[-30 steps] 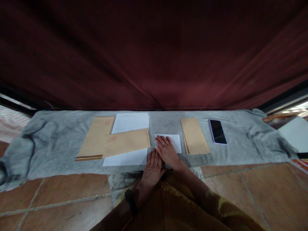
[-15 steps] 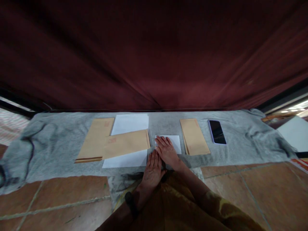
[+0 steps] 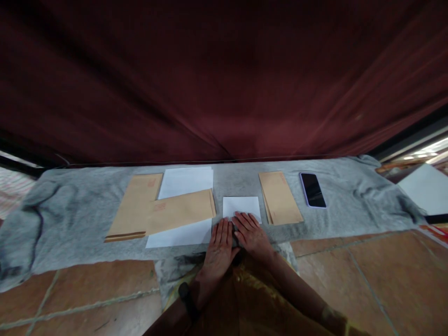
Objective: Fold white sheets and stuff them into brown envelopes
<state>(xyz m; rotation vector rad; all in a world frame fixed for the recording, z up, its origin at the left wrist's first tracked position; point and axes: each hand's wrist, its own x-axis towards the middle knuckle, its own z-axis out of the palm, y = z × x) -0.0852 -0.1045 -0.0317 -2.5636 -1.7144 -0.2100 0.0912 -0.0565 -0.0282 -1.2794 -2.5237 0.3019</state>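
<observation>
A small white piece of paper (image 3: 241, 204), seemingly folded, lies flat in front of me on the grey cloth. My right hand (image 3: 252, 233) rests with its fingers stretched over the paper's near edge. Just left of it, my left hand (image 3: 220, 247) lies flat, its fingertips at the paper's lower left corner. Neither hand grips anything. Left of the paper, a brown envelope (image 3: 182, 211) lies across several white sheets (image 3: 187, 181). More brown envelopes (image 3: 135, 200) are stacked farther left. To the right sit other brown envelopes (image 3: 282, 198).
A phone with a purple case (image 3: 313, 190) lies right of the envelopes. The grey cloth (image 3: 353, 200) covers the long surface, and a dark red curtain (image 3: 224, 93) hangs behind it. Tiled floor (image 3: 350, 275) shows below. At the far right is a white board-like panel (image 3: 429, 189).
My right hand has slid back toward me and to the right, uncovering most of the small white paper. My left hand stays nearly in place. The whole view has shifted slightly.
</observation>
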